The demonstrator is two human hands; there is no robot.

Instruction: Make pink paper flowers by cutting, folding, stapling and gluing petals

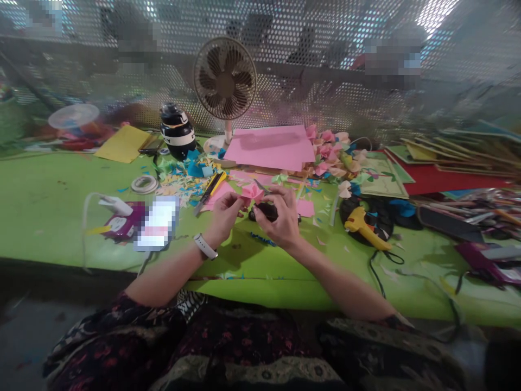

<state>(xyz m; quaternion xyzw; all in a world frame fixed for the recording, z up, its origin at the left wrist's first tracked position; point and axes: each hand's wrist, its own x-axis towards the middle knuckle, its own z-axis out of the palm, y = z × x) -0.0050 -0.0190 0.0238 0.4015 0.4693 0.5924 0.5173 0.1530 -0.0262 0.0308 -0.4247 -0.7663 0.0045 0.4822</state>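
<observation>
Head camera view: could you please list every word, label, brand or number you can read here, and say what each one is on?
None can be read.
Black and white helmet: dark marks on its white band, too blurred to read.
Phone: screen blurred out.
Printed green sheet: only shapes, no legible words.
Yellow glue gun, fan and pink paper between the left hand and right hand: no lettering visible.

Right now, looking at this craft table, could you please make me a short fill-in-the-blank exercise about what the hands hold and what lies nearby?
1. Both hands pinch a small paper piece coloured ____.
2. The left hand has a white ____ at its wrist.
3. To the side of the right hand lies a yellow ____ gun.
4. Behind the pink paper sheets stands a small electric ____.

Missing words: pink; watch; glue; fan
</observation>
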